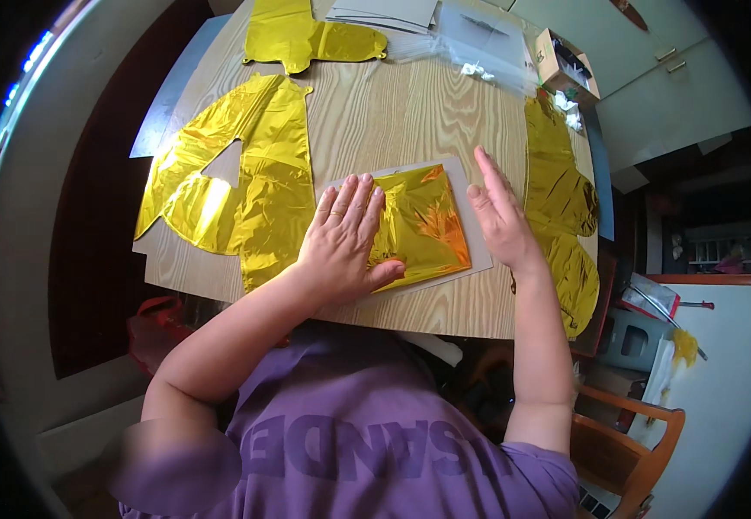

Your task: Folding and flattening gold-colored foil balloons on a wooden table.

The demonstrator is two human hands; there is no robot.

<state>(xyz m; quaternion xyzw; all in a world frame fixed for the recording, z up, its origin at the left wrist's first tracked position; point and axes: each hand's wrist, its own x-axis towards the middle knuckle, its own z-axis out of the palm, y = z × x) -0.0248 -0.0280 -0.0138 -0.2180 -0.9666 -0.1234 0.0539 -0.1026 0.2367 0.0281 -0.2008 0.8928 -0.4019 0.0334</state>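
A folded gold foil balloon [423,225] lies on a grey card sheet [478,227] near the front edge of the wooden table [384,112]. My left hand [345,242] lies flat on the left part of the folded foil, fingers spread, pressing it down. My right hand [501,216] stands on its edge against the card's right side, fingers straight and together, holding nothing.
A large flat gold letter-shaped balloon [237,186] lies left of the card. Another gold balloon [306,39] is at the far edge, and a third [561,203] hangs over the right edge. Clear plastic bags [479,43], papers and a small open box [566,65] sit far right. A wooden chair [626,441] stands lower right.
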